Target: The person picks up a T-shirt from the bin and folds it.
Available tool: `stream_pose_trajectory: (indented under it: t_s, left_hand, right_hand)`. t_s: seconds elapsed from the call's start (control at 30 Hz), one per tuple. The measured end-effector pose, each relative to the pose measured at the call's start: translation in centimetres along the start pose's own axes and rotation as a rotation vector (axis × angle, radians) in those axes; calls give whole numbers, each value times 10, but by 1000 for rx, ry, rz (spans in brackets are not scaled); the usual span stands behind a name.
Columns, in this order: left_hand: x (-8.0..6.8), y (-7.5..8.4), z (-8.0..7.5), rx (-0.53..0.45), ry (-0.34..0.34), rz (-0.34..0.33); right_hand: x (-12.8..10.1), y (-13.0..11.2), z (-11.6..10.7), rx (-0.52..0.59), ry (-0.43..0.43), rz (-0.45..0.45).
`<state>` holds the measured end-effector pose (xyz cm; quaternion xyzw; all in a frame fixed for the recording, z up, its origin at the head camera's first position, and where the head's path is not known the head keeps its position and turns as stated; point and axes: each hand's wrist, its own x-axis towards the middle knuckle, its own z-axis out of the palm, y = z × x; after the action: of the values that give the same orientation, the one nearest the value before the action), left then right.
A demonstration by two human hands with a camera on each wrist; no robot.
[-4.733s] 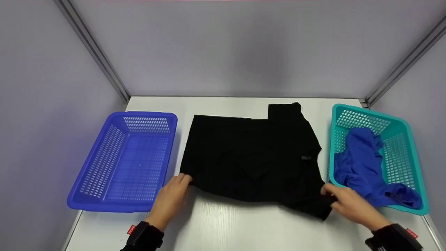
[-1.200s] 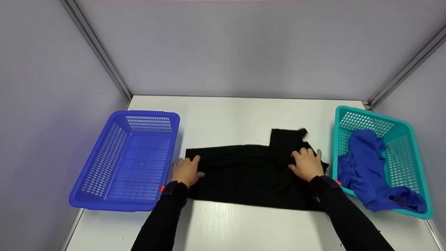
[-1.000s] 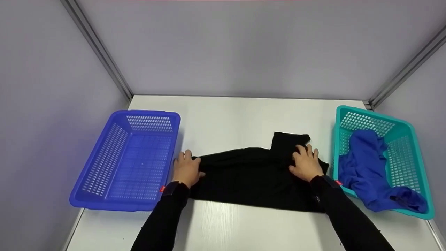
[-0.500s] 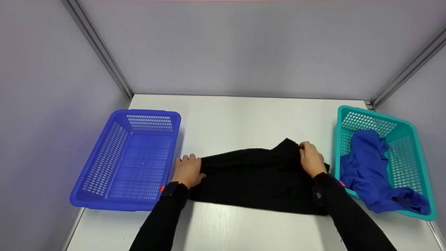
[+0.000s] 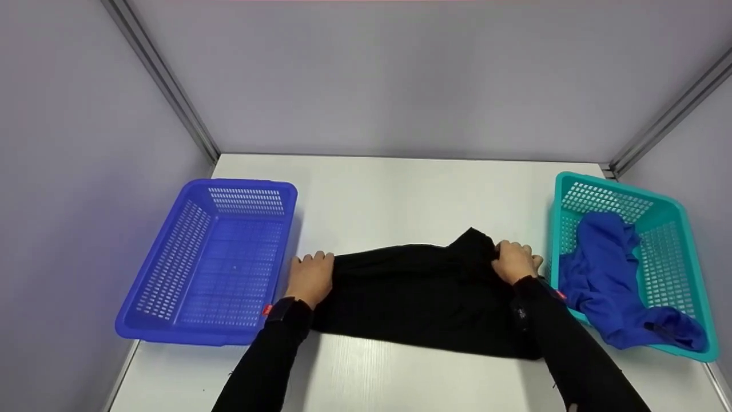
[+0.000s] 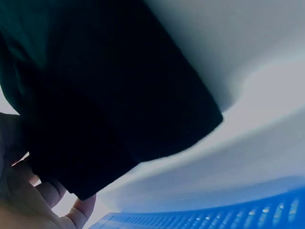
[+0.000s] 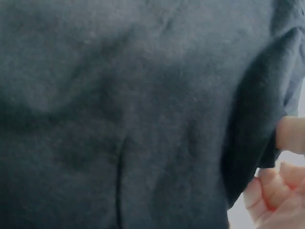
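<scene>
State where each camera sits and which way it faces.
Head: worn on the head, facing forward and down at the black garment; both sleeves, left hand and right hand show.
Left wrist: worn there, facing the garment's edge and blue basket; left fingers show, lower left.
Right wrist: worn there, facing the garment close up; right fingers show, right edge.
Shared: head and left wrist both show garment and blue basket.

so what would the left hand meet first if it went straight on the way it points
Probably the grey back panel: in the head view, only bare white table seems to lie between it and the left hand, which holds the black garment. Depth is hard to judge.
</scene>
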<state>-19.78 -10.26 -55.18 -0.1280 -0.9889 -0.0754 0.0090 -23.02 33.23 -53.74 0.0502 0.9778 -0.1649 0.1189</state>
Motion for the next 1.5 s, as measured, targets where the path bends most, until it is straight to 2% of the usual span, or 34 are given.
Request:
stream_pose_trajectory:
  t_s: [0.13, 0.33, 0.43, 0.6, 0.73, 0.87, 1.0, 1.1, 1.27, 1.33, 1.5]
  left_hand:
    - [3, 2, -2, -7, 11, -6]
    - [8, 3, -6, 26, 101, -4]
    - [10, 3, -11, 22, 120, -21]
    - [12, 5, -26, -21, 84, -72]
    - [13, 9, -36, -60, 13, -101]
    - [14, 11, -41, -71, -42, -119]
    - [18, 12, -44, -64, -45, -119]
    - [22, 12, -48, -64, -21, -114]
    - [27, 10, -54, -61, 43, -106]
    - [28, 10, -57, -63, 68, -100]
    - [33, 9, -63, -81, 96, -100]
  right_hand:
    - [1, 3, 3, 65, 74, -88]
    - [5, 1, 6, 224, 196, -256]
    - [5, -7, 2, 276, 244, -330]
    - [3, -19, -6, 295, 207, -432]
    - [0, -22, -9, 228, 188, -477]
    - [-2, -21, -9, 186, 235, -473]
    - [-2, -22, -16, 216, 348, -473]
    - [-1, -26, -29, 284, 388, -451]
    - [-4, -33, -55, 414, 346, -337]
    - [-4, -35, -63, 406, 342, -312]
    - [0, -39, -73, 315, 404, -329]
